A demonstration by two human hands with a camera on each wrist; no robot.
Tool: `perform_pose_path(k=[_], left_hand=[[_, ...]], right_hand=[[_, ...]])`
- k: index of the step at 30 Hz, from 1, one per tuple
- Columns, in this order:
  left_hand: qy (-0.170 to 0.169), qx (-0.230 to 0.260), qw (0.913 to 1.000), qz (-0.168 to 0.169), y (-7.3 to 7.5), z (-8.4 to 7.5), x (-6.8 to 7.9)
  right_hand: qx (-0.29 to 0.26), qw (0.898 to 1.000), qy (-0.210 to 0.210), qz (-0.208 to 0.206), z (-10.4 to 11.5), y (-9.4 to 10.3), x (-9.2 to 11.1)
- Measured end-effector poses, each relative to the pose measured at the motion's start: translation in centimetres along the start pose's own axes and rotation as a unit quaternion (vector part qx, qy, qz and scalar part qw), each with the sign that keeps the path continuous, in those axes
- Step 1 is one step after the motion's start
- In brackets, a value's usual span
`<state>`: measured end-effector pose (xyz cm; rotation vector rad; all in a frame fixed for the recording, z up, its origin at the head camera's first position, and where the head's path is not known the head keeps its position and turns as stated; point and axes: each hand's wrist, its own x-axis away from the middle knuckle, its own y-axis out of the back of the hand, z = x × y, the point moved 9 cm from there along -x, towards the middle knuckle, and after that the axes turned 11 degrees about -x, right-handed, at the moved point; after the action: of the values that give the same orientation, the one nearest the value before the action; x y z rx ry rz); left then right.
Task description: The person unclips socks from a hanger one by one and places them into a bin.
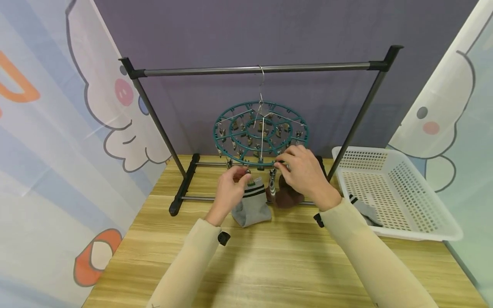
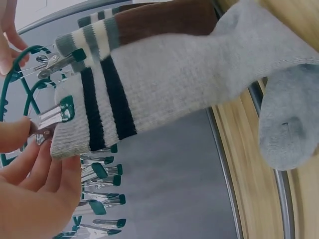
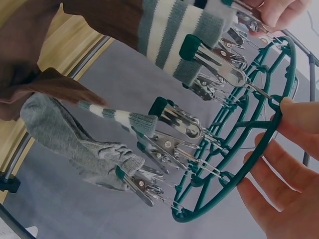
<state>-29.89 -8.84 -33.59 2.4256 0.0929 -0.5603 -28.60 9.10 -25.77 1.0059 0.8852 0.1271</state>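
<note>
A round teal clip hanger point(image 1: 214, 133) hangs by its hook from a rack bar. My left hand point(image 1: 227, 191) pinches a metal clip point(image 2: 55, 115) with green tips at the cuff of a grey sock point(image 1: 252, 212) with two black stripes. That sock dangles toward the tabletop, its foot bent. On the right, my right hand point(image 1: 305, 172) holds the hanger's outer ring point(image 3: 225, 190), thumb on one side and fingers on the other. Brown socks point(image 3: 27, 62) with striped cuffs hang from clips near it, and plain grey socks point(image 3: 75, 144) hang beyond.
The metal rack point(image 1: 192, 72) stands on the wooden table point(image 1: 269, 265), its black feet to either side. At the right sits a white plastic basket point(image 1: 417, 234) with a grey striped sock point(image 1: 365, 209) inside. Several unused clips point(image 2: 99, 199) dangle from the hanger.
</note>
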Motion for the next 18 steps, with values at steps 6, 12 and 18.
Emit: perform_pose_path(k=[6,12,18], left_hand=[[-0.014,0.025,0.9993,0.022,-0.1,-0.5,0.2],[-0.01,0.047,0.9978,0.046,-0.2,-0.4,0.4],[-0.008,0.049,0.997,0.06,-0.3,-0.4,0.5]], right_hand=[[-0.004,1.0,-0.011,0.01,-0.2,-0.2,0.1],[-0.008,1.0,-0.005,0.008,0.0,0.0,0.3],[-0.024,0.999,0.009,-0.02,0.7,0.6,1.2]])
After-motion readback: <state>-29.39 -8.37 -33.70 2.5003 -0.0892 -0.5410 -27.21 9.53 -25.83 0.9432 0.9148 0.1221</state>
